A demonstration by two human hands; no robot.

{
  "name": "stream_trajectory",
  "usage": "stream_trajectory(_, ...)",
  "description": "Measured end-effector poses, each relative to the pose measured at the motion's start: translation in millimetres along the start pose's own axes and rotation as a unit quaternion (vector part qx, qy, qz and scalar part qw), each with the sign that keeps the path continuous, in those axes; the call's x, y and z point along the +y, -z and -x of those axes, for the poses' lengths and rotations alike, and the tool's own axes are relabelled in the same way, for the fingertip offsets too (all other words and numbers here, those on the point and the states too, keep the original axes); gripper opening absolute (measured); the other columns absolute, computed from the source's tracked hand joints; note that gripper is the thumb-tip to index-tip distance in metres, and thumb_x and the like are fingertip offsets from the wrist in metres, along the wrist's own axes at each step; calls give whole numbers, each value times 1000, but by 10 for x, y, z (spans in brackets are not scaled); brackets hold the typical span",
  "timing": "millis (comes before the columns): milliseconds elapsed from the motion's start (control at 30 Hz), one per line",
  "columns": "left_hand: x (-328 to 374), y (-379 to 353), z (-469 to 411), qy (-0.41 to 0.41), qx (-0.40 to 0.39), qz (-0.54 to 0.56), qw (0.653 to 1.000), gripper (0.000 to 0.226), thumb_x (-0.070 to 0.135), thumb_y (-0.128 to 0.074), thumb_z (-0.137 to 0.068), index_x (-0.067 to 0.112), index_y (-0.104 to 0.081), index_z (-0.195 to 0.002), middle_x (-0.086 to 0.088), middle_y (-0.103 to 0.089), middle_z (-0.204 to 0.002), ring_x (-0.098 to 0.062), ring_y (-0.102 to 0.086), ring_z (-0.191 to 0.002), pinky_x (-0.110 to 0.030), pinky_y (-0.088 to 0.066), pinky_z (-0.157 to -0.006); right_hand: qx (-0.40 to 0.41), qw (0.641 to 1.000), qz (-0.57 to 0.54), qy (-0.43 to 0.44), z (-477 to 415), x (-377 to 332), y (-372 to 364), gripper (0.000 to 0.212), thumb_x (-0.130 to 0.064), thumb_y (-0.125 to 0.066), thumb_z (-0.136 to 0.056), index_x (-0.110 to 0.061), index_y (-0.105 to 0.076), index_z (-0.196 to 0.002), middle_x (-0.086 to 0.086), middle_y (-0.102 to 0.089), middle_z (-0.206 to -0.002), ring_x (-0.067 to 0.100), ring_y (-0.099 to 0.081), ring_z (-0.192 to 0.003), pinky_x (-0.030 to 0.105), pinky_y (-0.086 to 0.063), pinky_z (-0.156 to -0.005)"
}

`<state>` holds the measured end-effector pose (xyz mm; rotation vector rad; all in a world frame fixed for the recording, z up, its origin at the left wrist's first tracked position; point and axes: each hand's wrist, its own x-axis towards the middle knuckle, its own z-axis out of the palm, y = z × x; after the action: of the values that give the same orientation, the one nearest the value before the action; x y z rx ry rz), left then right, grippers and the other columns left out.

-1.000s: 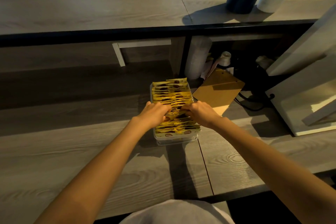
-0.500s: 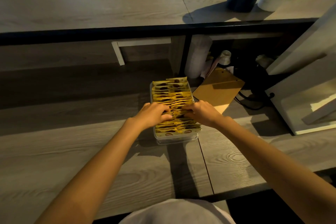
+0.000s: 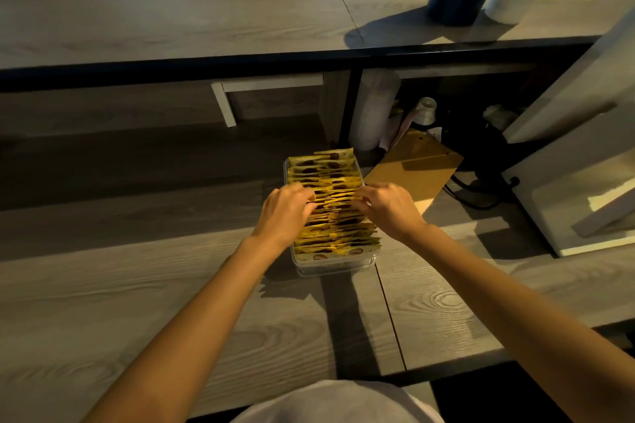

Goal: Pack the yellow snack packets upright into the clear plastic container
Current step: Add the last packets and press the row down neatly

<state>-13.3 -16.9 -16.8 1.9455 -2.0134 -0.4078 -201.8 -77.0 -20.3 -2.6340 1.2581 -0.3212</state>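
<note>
Left hand [image 3: 287, 213]: rests on the left side of the packets, fingers bent, tips on their tops; a grip cannot be told.
Yellow snack packets [image 3: 330, 182]: stand upright in a full row.
Clear plastic container [image 3: 335, 261]: sits on the counter [image 3: 103, 285], holding the packets.
Right hand [image 3: 388, 208]: rests on the right side, fingers curled; grip unclear.
Brown board [image 3: 417, 172]: lies just right of the container.

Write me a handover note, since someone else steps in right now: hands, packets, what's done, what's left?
Left hand: fingers on the packet tops, left side of the row.
Right hand: same, right side.
Yellow snack packets: standing on edge in the clear plastic container on the table, filling it end to end.
Done: packing looks near complete; no loose packets in view.
Left: straighten the middle packets.
</note>
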Motion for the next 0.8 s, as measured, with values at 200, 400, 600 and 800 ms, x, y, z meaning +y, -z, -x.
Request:
stream_trajectory(200,-43,62,-171,10,-82,-37,996,30,15,-57,-91,10,-54,-120,-6,-49,-125,-23,-52,-113,-35,-42,-95,-73,996,7,48,-183,40,30,27,-12,-57,-89,-4,-64,-114,16,-62,-114,31,-60,-102,39,-51,-84)
stream_trajectory(400,-81,37,-231,-11,-102,-58,993,23,11,-59,-90,8,-56,-112,-6,-42,-121,-24,-55,-102,-37,-49,-89,-83,995,35,49,-266,63,-7,32,-15,-62,-87,-7,-62,-118,14,-55,-121,29,-51,-111,36,-47,-87)
stream_trajectory(600,-108,-34,-285,-23,-104,-82,991,20,8,-56,-91,6,-61,-110,-8,-45,-122,-26,-56,-104,-39,-49,-92,-117,992,25,51,-346,65,-72,25,-13,-56,-91,-6,-66,-112,15,-64,-115,31,-60,-107,37,-47,-91)
stream_trajectory(800,-136,-6,-391,-22,-112,-94,989,21,7,-52,-92,13,-65,-108,-8,-63,-111,-26,-58,-108,-40,-39,-98,-120,992,28,21,-405,74,-71,25,-12,-47,-96,-7,-62,-115,14,-67,-112,29,-58,-109,34,-30,-107)
